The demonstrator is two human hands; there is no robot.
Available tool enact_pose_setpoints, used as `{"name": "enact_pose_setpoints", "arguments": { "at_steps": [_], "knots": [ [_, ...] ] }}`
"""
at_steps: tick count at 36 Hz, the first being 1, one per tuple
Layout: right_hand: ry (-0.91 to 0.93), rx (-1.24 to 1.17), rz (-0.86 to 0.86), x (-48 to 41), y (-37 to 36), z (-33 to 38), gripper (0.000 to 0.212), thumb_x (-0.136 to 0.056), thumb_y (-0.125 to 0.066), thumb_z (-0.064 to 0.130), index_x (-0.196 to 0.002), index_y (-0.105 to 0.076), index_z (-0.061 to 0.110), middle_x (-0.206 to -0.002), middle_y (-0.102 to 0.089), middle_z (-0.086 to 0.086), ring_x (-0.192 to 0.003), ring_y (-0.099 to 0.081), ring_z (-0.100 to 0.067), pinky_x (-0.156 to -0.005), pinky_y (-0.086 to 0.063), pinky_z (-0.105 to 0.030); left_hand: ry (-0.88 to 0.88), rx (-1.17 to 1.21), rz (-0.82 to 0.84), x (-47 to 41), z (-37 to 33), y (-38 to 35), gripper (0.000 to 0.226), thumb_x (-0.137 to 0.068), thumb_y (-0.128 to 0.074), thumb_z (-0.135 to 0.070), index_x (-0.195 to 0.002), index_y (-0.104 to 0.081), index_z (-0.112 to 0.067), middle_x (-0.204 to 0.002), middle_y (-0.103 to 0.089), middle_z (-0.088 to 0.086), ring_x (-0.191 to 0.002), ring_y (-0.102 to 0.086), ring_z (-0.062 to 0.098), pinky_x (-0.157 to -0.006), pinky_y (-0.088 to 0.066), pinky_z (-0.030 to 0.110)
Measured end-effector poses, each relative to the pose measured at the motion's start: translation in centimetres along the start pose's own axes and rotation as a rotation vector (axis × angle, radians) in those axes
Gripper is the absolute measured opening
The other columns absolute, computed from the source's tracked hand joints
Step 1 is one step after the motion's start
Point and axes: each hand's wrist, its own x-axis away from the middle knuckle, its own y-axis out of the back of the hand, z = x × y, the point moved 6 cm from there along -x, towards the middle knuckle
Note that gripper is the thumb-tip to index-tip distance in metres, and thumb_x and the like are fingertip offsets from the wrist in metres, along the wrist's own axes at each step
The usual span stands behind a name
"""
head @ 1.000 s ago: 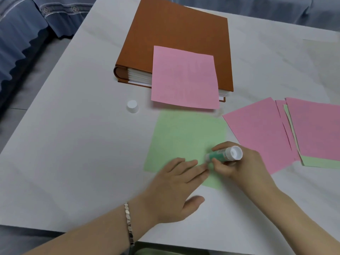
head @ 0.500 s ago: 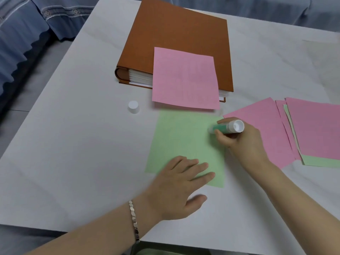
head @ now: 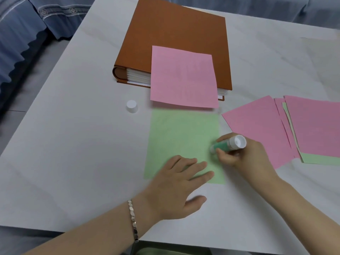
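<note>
Green sheet (head: 181, 138) pinned by my flat left hand (head: 176, 188); right hand (head: 244, 157) grips glue stick (head: 227, 145). Stroke evenly along the right edge, pressing lightly.

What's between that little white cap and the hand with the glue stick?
In the head view, a strip of bare table, then the green sheet, lie between the white cap and the right hand gripping the glue stick.

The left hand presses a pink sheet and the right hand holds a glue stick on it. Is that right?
No: the head view shows a green sheet, not pink. The left hand presses it; the right hand holds the glue stick on it.
</note>
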Motion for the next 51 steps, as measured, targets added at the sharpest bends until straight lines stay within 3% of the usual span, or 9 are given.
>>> {"name": "enact_pose_setpoints", "arguments": {
  "at_steps": [5, 10, 14, 21, 25, 39, 42, 45, 51],
  "knots": [
    [0.019, 0.014, -0.076, -2.7, 0.5, 0.4, 0.020, -0.074, -0.071, 0.010, -0.076, -0.061, 0.027, -0.071, -0.063, 0.012, -0.058, -0.054, 0.007, -0.056, -0.041, -0.005, 0.008, 0.001, 0.015, 0.0, 0.0, 0.0, 0.048, -0.081, -0.050, -0.046, -0.122, -0.063, -0.024, -0.126, -0.060, -0.002, -0.113, -0.050, 0.020, -0.098, -0.030, 0.034],
    [0.003, 0.053, -0.148, -4.8, 1.1, 0.5, 0.013, -0.076, -0.071, 0.014, -0.086, -0.064, 0.020, -0.080, -0.065, 0.001, -0.070, -0.056, -0.010, -0.057, -0.039, -0.004, 0.028, 0.018, 0.040, 0.0, -0.1, 0.0, 0.046, -0.083, -0.050, -0.045, -0.123, -0.062, -0.025, -0.127, -0.059, -0.003, -0.113, -0.051, 0.020, -0.099, -0.030, 0.033],
    [0.007, 0.070, -0.171, -3.3, 2.0, 0.9, 0.011, -0.076, -0.072, 0.013, -0.082, -0.064, 0.019, -0.071, -0.060, 0.010, -0.061, -0.053, 0.001, -0.055, -0.039, -0.003, 0.034, 0.017, 0.048, 0.0, 0.0, 0.1, 0.046, -0.084, -0.048, -0.044, -0.123, -0.062, -0.025, -0.128, -0.059, -0.003, -0.113, -0.052, 0.020, -0.099, -0.029, 0.032],
    [-0.015, 0.070, 0.027, 1.4, 1.5, 0.6, 0.017, -0.069, -0.074, 0.009, -0.072, -0.066, 0.024, -0.058, -0.061, 0.003, -0.047, -0.048, -0.001, -0.048, -0.037, -0.008, 0.022, 0.017, 0.019, 0.1, 0.0, 0.0, 0.045, -0.083, -0.049, -0.043, -0.122, -0.063, -0.025, -0.127, -0.059, -0.003, -0.114, -0.050, 0.020, -0.099, -0.029, 0.032],
    [-0.012, 0.057, 0.073, 1.3, 0.9, 0.1, 0.018, -0.070, -0.075, 0.008, -0.073, -0.066, 0.024, -0.067, -0.067, 0.000, -0.052, -0.050, 0.001, -0.053, -0.040, -0.009, 0.017, 0.017, 0.006, 0.1, 0.0, 0.0, 0.045, -0.082, -0.051, -0.043, -0.121, -0.064, -0.025, -0.126, -0.060, -0.003, -0.113, -0.050, 0.019, -0.099, -0.029, 0.032],
    [0.015, 0.027, -0.138, -3.5, 0.8, 0.7, 0.011, -0.077, -0.070, 0.014, -0.082, -0.064, 0.022, -0.075, -0.065, 0.005, -0.064, -0.057, 0.000, -0.058, -0.041, -0.008, 0.011, 0.005, 0.059, -0.1, -0.1, 0.3, 0.044, -0.083, -0.050, -0.042, -0.122, -0.063, -0.025, -0.125, -0.060, -0.002, -0.110, -0.055, 0.021, -0.099, -0.030, 0.031],
    [0.000, -0.054, -0.234, -3.1, 1.5, 0.7, 0.006, -0.079, -0.069, 0.016, -0.076, -0.064, 0.019, -0.067, -0.062, 0.011, -0.056, -0.056, 0.008, -0.053, -0.040, -0.005, -0.004, -0.010, 0.086, 0.1, -0.1, 0.4, 0.045, -0.085, -0.049, -0.042, -0.123, -0.062, -0.022, -0.130, -0.058, -0.002, -0.113, -0.054, 0.020, -0.098, -0.031, 0.031],
    [-0.085, -0.216, -0.300, -2.2, 2.5, 0.2, 0.014, -0.082, -0.064, 0.014, -0.068, -0.066, 0.011, -0.054, -0.063, 0.005, -0.045, -0.054, 0.000, -0.053, -0.046, -0.014, 0.011, -0.022, 0.086, 0.3, -0.3, 0.8, 0.045, -0.087, -0.046, -0.042, -0.118, -0.065, -0.016, -0.132, -0.057, -0.002, -0.113, -0.053, 0.017, -0.097, -0.033, 0.030],
    [-0.213, -0.571, -0.199, 0.7, 3.4, 0.2, 0.018, -0.088, -0.056, 0.009, -0.073, -0.066, 0.009, -0.047, -0.059, 0.000, -0.049, -0.054, -0.014, -0.058, -0.051, -0.023, 0.092, -0.111, 0.086, -0.8, -1.7, 0.2, 0.049, -0.091, -0.037, -0.046, -0.109, -0.069, -0.013, -0.124, -0.062, 0.005, -0.096, -0.054, 0.020, -0.089, -0.032, 0.032]
  ]
}}
